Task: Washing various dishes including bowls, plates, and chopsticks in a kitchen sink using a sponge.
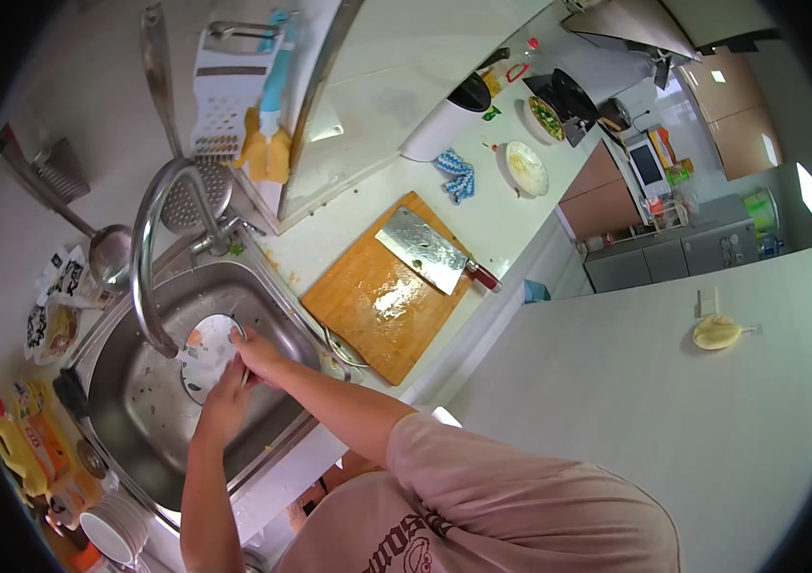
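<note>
A white plate (pixel 207 365) with an orange and green pattern and a dark rim is tilted over the stainless steel sink (pixel 162 444). My right hand (pixel 260 356) grips its right edge, thumb on the face. Lower down, my left hand (pixel 225 402) is at the same edge with its fingers against the plate; part of those fingers is hidden. The spout of the curved chrome faucet (pixel 139 265) ends just above the plate's left side. Small dark food scraps lie on the sink floor.
Right of the sink, a cleaver (pixel 424 251) lies on a wooden cutting board (pixel 356 315). Beyond are a blue-and-white cloth (pixel 456 175), a plate (pixel 526 169) and a bowl of chopped food (pixel 546 120). Stacked white bowls (pixel 116 528) and bottles (pixel 33 444) stand left. A ladle (pixel 111 254) hangs behind.
</note>
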A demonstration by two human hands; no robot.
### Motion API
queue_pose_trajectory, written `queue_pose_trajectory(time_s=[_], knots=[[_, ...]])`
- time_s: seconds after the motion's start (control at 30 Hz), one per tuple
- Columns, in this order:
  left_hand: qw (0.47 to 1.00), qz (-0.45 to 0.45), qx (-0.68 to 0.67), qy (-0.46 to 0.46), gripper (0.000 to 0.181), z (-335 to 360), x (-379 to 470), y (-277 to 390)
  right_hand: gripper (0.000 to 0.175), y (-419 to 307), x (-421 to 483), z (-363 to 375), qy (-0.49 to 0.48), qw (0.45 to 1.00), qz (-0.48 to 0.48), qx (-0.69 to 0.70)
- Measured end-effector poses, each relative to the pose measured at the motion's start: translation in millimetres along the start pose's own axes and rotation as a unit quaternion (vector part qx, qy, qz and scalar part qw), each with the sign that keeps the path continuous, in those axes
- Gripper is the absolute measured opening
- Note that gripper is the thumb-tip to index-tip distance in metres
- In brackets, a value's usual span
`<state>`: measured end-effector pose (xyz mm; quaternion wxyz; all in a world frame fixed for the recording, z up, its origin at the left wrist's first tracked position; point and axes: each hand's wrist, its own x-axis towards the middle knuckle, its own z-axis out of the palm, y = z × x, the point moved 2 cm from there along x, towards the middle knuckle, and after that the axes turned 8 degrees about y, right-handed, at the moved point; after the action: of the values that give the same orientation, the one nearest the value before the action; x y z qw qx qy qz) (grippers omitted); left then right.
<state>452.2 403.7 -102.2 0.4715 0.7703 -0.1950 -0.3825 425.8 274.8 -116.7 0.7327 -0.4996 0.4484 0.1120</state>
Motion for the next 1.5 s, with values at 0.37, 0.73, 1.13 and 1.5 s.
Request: queue_pose_trajectory(time_s=[0.37,0.73,1.13,1.5], knots=[[0.989,-0.041,0.112,0.087,0.025,-56,-85,32,0.087,-13,-50,-44,-0.066,0.951,0.245,-0.176],[0.819,-0.182,-0.474,0.267,0.026,-102,-127,-35,0.042,-13,-100,-48,-0.063,0.905,-0.001,-0.420],[0.926,0.127,0.215,0.282,0.022,-133,-200,108,0.028,-39,-102,7,-0.073,0.852,-0.221,-0.468],[0.667,0.249,0.540,0.448,0.019,-291,-346,107,0.030,-38,-128,17,-0.096,0.870,-0.126,-0.467]])
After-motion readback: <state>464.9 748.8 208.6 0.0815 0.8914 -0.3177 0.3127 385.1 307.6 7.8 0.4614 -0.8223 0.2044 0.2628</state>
